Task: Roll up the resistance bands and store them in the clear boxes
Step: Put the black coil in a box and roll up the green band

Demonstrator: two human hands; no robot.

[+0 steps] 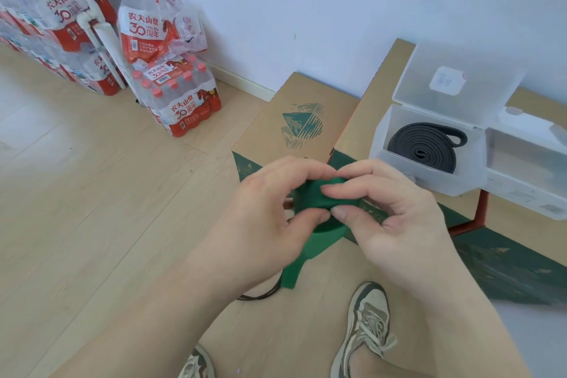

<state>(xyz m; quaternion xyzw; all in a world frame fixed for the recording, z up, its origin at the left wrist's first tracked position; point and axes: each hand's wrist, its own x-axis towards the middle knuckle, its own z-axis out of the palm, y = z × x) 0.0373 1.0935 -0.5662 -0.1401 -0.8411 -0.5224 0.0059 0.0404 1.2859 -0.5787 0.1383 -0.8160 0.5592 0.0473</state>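
Observation:
A green resistance band (310, 196) is pinched between both hands at the centre of the view, partly rolled. My left hand (270, 209) grips its left side and my right hand (389, 209) grips its right side, thumbs meeting on the band. Its loose tail hangs down toward the floor. A rolled black band (425, 144) lies in an open clear box (429, 181) on the right, whose lid stands upright. A second clear box (527, 187) sits beside it at the far right, its inside not clearly visible.
The clear boxes stand on brown cardboard cartons (294, 120) against the white wall. Shrink-wrapped packs of bottled water (181, 98) are stacked at the left. A thin dark loop (260, 296) lies on the wooden floor below the band. My shoes (365, 325) are at the bottom.

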